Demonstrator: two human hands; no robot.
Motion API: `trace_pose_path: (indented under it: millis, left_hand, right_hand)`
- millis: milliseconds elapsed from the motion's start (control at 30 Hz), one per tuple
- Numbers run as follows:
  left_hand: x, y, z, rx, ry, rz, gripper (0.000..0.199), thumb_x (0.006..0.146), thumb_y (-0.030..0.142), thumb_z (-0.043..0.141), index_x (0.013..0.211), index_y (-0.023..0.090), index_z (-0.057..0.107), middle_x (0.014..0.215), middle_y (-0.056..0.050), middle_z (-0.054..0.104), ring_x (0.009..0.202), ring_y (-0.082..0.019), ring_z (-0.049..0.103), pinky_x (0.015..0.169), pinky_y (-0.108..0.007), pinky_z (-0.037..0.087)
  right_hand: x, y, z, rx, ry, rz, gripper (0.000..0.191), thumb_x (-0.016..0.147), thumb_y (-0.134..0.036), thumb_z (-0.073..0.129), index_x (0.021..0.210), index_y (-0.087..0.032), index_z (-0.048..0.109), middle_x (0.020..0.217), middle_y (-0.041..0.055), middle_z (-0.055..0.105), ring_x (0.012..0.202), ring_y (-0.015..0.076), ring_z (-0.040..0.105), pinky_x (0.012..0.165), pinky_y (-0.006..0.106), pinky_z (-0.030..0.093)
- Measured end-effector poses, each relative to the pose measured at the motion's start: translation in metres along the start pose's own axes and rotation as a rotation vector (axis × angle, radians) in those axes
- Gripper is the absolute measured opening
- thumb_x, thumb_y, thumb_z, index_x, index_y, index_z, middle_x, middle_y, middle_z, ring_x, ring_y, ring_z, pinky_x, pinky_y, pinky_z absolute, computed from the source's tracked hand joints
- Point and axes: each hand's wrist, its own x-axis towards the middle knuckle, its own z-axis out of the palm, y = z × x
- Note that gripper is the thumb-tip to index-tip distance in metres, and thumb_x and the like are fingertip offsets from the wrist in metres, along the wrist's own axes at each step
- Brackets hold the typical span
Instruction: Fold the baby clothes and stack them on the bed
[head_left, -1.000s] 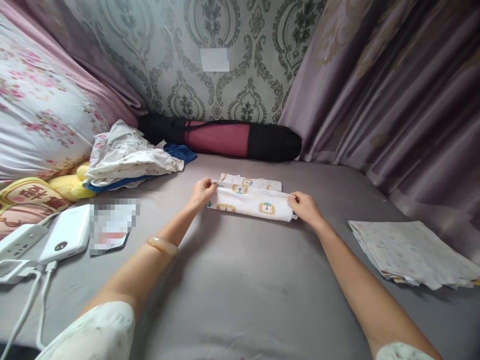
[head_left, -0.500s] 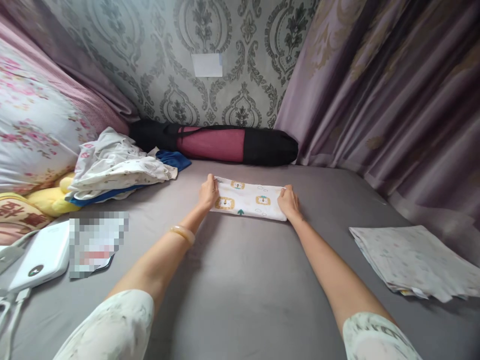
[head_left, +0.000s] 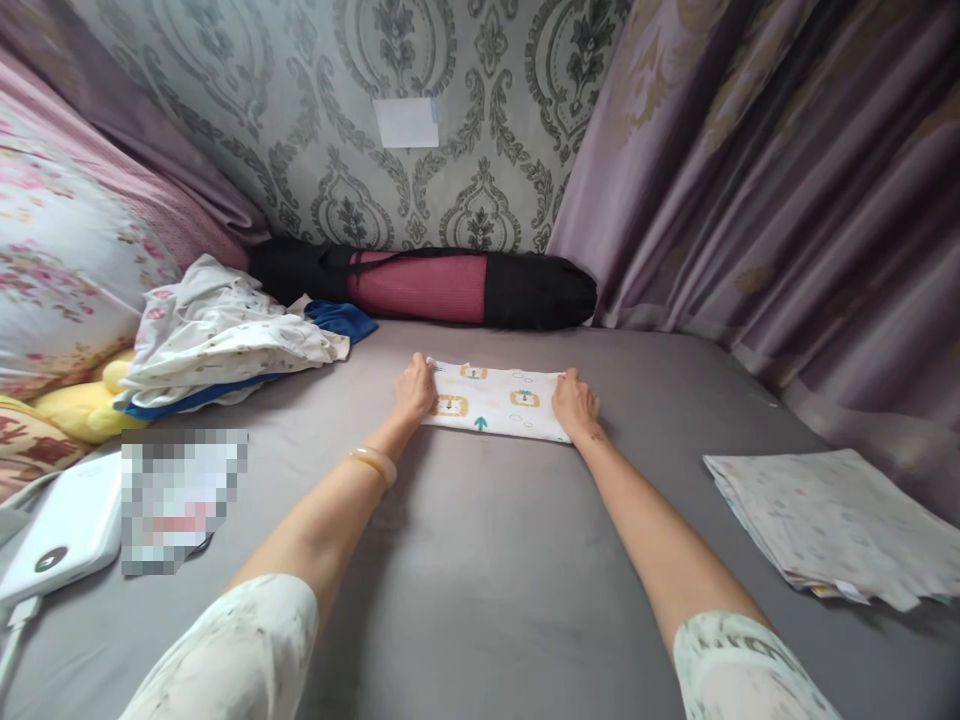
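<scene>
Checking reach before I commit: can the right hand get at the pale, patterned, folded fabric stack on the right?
Likely yes: only grey sheet shows between the right hand and that stack, though the hand would first have to release the white, yellow-printed folded cloth.

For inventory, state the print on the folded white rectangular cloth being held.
The cloth shows tan lion-like faces, thin ovals, a green arrow; head view.

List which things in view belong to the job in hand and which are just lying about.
In the job:
lion-print cloth
left hand and right hand, gripping its ends
probably the folded cloth stack and rumpled clothes heap

Lying about:
white power bank
black-and-maroon bag
yellow plush toy
</scene>
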Motion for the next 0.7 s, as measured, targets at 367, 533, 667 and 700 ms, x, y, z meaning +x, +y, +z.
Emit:
trace_pose_path:
  millis: [367,533,667,700]
  left_hand:
    - [-0.006,0.007,-0.015,0.015,0.029,-0.058,0.034,0.097,0.034,0.036,0.117,0.012,0.05,0.113,-0.022,0.064,0.103,-0.031,0.064,0.084,-0.038,0.046]
    - [-0.021,0.028,-0.018,0.09,0.129,0.211,0.038,0.097,0.034,0.036,0.119,0.009,0.053,0.126,-0.022,0.056,0.12,-0.032,0.051,0.099,-0.04,0.04]
    - [-0.038,0.056,-0.003,0.117,-0.04,0.47,0.049,0.098,0.035,0.031,0.139,0.011,0.043,0.147,-0.017,0.044,0.141,-0.032,0.031,0.113,-0.044,0.027]
    - [-0.041,0.061,0.001,0.138,-0.092,0.482,0.052,0.099,0.036,0.029,0.143,0.011,0.04,0.151,-0.016,0.04,0.145,-0.032,0.025,0.116,-0.046,0.023]
  right_hand:
    - [0.003,0.003,-0.013,0.095,-0.099,0.086,0.04,0.099,-0.034,0.034,0.12,-0.011,0.058,0.111,0.022,0.067,0.108,0.0313,0.064,0.087,0.041,0.047]
    - [-0.012,-0.018,-0.018,0.039,0.124,-0.052,0.043,0.099,-0.031,0.031,0.126,-0.006,0.053,0.127,0.0261,0.057,0.12,0.0338,0.055,0.099,0.046,0.038]
    - [-0.031,-0.05,-0.006,0.016,0.044,-0.418,0.048,0.098,-0.028,0.028,0.142,-0.014,0.045,0.151,0.0148,0.041,0.141,0.029,0.033,0.114,0.049,0.021]
    - [-0.034,-0.056,-0.002,0.004,0.001,-0.484,0.05,0.098,-0.027,0.029,0.145,-0.017,0.042,0.156,0.0115,0.035,0.144,0.028,0.026,0.116,0.05,0.016]
